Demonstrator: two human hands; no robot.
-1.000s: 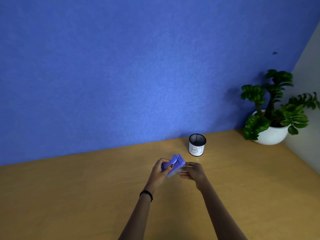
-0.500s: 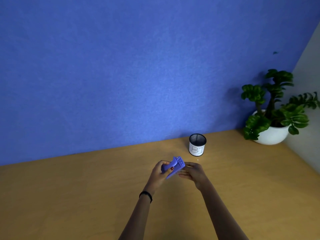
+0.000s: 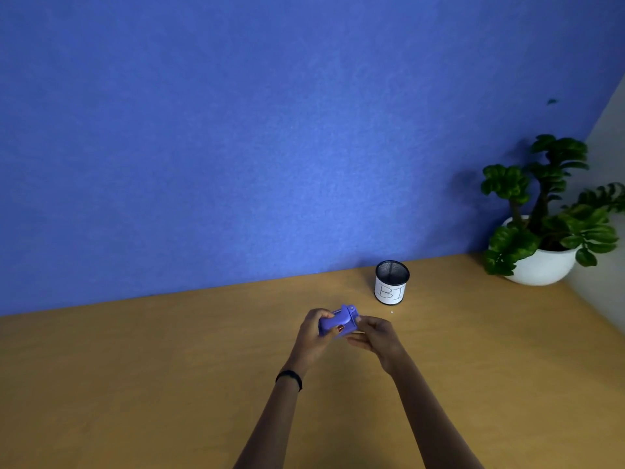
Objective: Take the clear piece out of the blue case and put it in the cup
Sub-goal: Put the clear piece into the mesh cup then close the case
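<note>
A small blue case (image 3: pixel 339 320) is held above the wooden table, with my left hand (image 3: pixel 314 333) wrapped around its left end. My right hand (image 3: pixel 373 336) pinches the case's right end with fingertips. The clear piece cannot be made out in or at the case. The cup (image 3: pixel 391 282), a black mesh cylinder with a white label marked "BI", stands upright on the table a little beyond and to the right of my hands.
A potted green plant in a white bowl (image 3: pixel 541 265) stands in the far right corner. The blue wall (image 3: pixel 270 147) runs along the table's back edge. A tiny white speck (image 3: pixel 392 312) lies just in front of the cup.
The case has tipped from pointing up-right to lying flatter between my hands. Both hands have stayed in nearly the same place.
</note>
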